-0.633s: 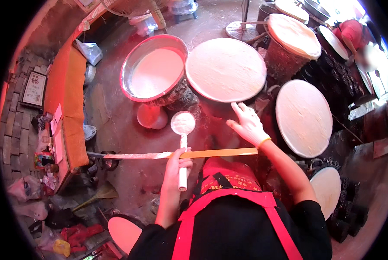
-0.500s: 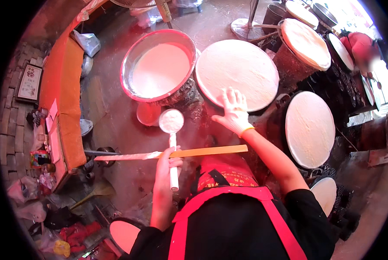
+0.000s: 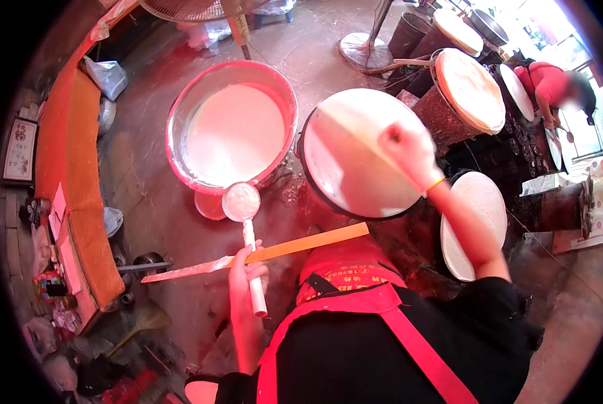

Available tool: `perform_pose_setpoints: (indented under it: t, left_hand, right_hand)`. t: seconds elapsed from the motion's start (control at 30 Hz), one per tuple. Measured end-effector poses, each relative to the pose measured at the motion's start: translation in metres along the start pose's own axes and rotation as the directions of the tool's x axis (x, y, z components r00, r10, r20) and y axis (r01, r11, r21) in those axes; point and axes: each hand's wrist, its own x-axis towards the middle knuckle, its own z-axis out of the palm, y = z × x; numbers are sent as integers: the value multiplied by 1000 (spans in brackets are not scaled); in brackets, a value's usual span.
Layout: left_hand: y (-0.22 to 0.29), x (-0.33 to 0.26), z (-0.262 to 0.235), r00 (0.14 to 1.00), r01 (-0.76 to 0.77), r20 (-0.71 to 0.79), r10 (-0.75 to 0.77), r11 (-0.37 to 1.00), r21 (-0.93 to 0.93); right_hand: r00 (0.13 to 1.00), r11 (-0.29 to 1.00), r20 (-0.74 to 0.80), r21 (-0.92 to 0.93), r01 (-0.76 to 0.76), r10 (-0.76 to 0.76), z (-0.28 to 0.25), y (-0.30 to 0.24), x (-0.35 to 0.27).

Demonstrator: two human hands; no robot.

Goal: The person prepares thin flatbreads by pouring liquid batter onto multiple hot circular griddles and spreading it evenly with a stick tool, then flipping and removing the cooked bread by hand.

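Fingers of the right hand point(image 3: 412, 158) are curled and blurred above the griddle point(image 3: 325, 196), so I cannot tell whether they pinch the edge of the pale sheet point(image 3: 335, 161) lying on it. A slanting band crosses that sheet, as if part of it is raised. Fingers of the left hand point(image 3: 247, 266), left of the griddle and nearer the body, wrap the ladle point(image 3: 241, 200) and the long blade point(image 3: 315, 241) together, the two crossed in one grip.

The sheet looks thin; a sharp pull, or one taken at a single point, could tear it or fold it onto itself. Sharing one grip, ladle and blade could slip against each other, and a tilt of the ladle could spill its whitish contents on the floor point(image 3: 153, 182). The blade's orange end, close to the griddle's near side, might knock it if the left wrist turns.

Left of the griddle stands a wide bowl point(image 3: 180, 128) of pale liquid; to its right, a second pan point(image 3: 486, 202). Far left of the griddle runs an orange-draped counter point(image 3: 79, 168); beyond it to the right, a co-worker point(image 3: 547, 81) bends forward.
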Motion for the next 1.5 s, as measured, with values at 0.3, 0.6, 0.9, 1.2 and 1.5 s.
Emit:
perform_pose_setpoints:
  t: [0.3, 0.6, 0.9, 1.2, 1.5]
  left_hand:
    - [-17, 20, 47, 985, 99, 144, -99, 995, 7]
    - [-72, -15, 108, 994, -40, 97, 49, 996, -83]
    - [-101, -25, 127, 987, -82, 126, 101, 986, -148]
    - [-120, -22, 147, 991, 20, 132, -1, 990, -141]
    - [-120, 22, 133, 987, -146, -9, 161, 918, 369]
  right_hand:
    - [898, 948, -429, 313, 50, 94, -333, 153, 146]
    - [735, 56, -102, 995, 87, 670, -289, 382, 144]
    - [344, 302, -279, 953, -12, 896, -143, 452, 100]
    - [251, 214, -189, 974, -75, 949, -127, 354, 36]
    - [354, 709, 617, 574, 409, -703, -64, -8, 14]
